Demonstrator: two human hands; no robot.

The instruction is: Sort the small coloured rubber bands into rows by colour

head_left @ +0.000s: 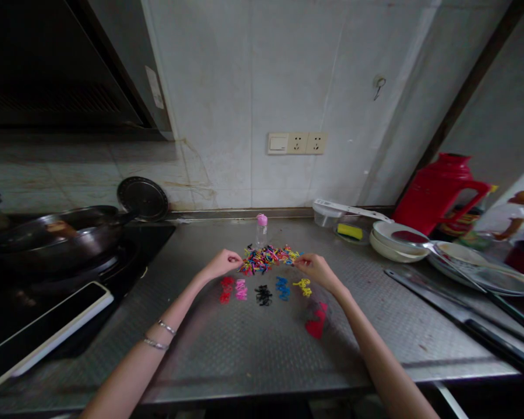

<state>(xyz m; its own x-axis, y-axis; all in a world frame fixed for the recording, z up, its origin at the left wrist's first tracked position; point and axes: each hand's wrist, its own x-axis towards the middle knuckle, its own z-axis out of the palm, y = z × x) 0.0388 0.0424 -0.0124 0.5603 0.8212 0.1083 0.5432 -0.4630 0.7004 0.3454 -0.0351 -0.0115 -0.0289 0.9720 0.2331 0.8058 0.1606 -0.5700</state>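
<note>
A mixed heap of small coloured rubber bands lies on the metal counter. My left hand is at its left edge, thumb and fingertips pinched together; whatever they hold is too small to make out. At the right edge my right hand also pinches, its fingertips touching the heap, and I cannot tell what is in them. Nearer me lie separate groups: red bands, pink bands, black bands, blue bands and yellow bands. Behind the heap stands a small clear bottle with a pink cap.
A clear bag with red print lies by my right forearm. To the right are a knife, stacked bowls, a yellow sponge and a red thermos. Leftward are a wok and a phone-like device.
</note>
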